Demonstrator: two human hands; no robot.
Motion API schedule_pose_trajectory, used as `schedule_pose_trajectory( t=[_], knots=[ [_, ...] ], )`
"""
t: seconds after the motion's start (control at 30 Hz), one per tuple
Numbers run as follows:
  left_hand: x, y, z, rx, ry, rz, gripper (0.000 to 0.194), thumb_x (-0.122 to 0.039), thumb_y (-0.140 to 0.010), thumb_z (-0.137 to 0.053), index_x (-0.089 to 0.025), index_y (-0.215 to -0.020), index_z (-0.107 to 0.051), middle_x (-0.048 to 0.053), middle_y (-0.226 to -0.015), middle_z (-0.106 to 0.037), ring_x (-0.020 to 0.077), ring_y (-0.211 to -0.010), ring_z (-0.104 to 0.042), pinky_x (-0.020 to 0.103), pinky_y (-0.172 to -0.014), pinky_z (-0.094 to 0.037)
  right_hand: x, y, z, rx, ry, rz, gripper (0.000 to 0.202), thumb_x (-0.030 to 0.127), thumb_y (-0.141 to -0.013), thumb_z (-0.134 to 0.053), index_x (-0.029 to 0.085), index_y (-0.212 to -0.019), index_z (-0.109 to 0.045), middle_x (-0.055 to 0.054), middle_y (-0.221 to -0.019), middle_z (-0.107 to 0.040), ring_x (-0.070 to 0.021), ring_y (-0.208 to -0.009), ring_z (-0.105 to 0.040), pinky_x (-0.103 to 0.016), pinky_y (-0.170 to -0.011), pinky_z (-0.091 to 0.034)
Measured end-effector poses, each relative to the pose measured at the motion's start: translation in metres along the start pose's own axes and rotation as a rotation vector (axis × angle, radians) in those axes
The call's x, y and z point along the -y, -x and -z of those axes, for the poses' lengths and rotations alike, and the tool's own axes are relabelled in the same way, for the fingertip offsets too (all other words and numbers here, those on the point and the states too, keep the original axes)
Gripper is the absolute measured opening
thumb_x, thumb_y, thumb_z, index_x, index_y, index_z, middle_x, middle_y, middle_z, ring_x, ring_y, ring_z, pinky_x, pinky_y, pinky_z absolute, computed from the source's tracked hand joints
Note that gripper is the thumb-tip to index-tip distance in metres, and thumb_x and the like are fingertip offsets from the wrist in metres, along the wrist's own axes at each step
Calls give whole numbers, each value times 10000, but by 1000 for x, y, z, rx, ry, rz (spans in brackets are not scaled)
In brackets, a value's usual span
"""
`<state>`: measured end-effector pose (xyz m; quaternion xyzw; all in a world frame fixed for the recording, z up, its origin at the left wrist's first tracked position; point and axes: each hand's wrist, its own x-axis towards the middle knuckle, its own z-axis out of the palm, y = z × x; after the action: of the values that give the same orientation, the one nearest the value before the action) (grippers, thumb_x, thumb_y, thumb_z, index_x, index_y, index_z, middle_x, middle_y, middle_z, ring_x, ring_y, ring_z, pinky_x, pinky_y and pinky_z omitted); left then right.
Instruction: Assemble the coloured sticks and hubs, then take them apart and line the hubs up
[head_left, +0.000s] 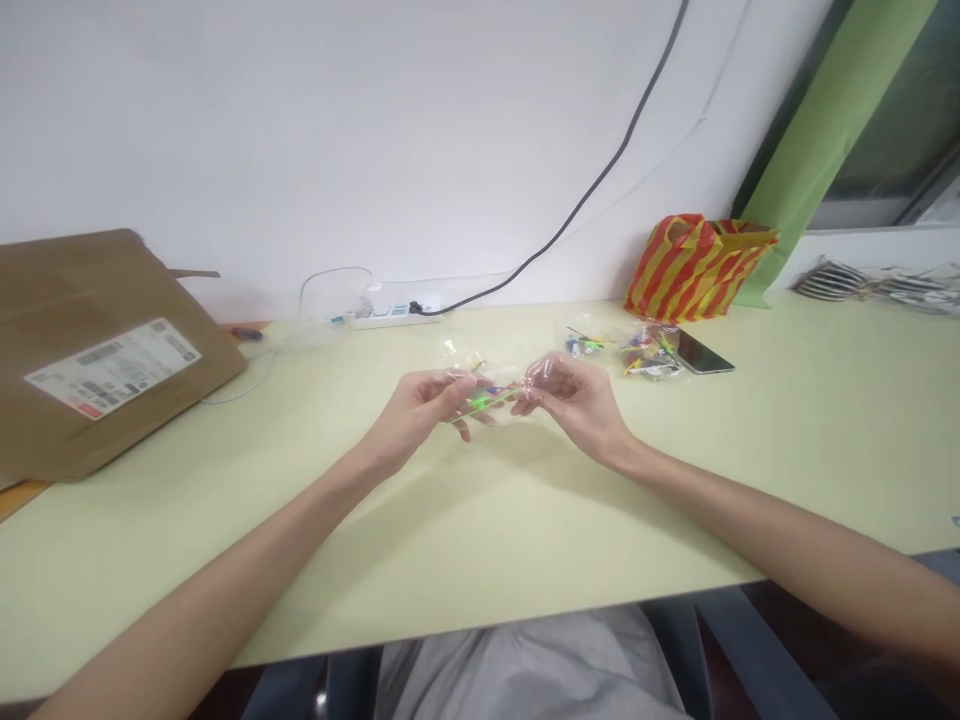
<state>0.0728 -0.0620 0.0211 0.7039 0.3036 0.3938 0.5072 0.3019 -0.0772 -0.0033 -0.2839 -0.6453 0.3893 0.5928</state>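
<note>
A clear plastic bag (pixel 491 400) with small green, blue and yellow pieces in it is held up between both hands over the pale table (pixel 480 540). My left hand (pixel 435 400) pinches the bag's left side, thumb on top. On the right side, the fingers of my right hand (pixel 564 395) are closed on the clear plastic. Two more clear bags with small coloured pieces lie beyond my right hand, one with blue and green pieces (pixel 586 343) and one with red, yellow and green pieces (pixel 649 352).
A dark-screened phone (pixel 703 352) lies beside the bags, before a red-and-yellow striped bag (pixel 694 268). A white power strip (pixel 394 313) with a black cable (pixel 577 205) is by the wall. At left stands a cardboard package (pixel 105 350). Striped items (pixel 832 280) are stacked far right.
</note>
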Motion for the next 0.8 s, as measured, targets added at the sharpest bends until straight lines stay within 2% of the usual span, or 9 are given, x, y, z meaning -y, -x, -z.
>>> schedule_pose_trajectory(
  t=[0.2, 0.4, 0.63, 0.8],
  knots=[
    [-1, 1, 1, 21, -15, -11, 307, -402, -901, -771, -146, -1070, -776, 143, -1069, -765, 262, -839, -755, 313, -602, -602, 6, 2, 1, -10, 147, 51, 313, 466, -790, -853, 185, -775, -716, -38, -770, -745, -193, -677, -728, -320, -646, -606],
    [-3, 2, 4, 10, -46, -3, 289, -395, -913, -754, -158, -1077, -735, 126, -1042, -769, 243, -876, -731, 326, -666, -602, 10, 2, 3, 101, 190, 92, 223, 405, -947, -700, 220, -950, -824, -65, -1008, -802, -209, -910, -739, -335, -783, -594],
    [-4, 1, 3, 0, -81, 0, 295, -397, -884, -783, -191, -1090, -737, 118, -1124, -770, 257, -961, -721, 333, -719, -568, 6, -1, 11, 228, 99, 163, 292, 357, -1029, -568, 253, -1253, -725, -92, -1244, -742, -233, -1095, -700, -365, -851, -576],
    [-4, 1, 4, -15, -63, 3, 322, -383, -874, -799, -211, -1138, -734, 90, -1073, -777, 237, -937, -718, 362, -811, -557, 6, 0, 8, 245, 53, 190, 215, 381, -1036, -550, 241, -1150, -666, -97, -1243, -705, -233, -1102, -695, -390, -885, -592]
  ],
)
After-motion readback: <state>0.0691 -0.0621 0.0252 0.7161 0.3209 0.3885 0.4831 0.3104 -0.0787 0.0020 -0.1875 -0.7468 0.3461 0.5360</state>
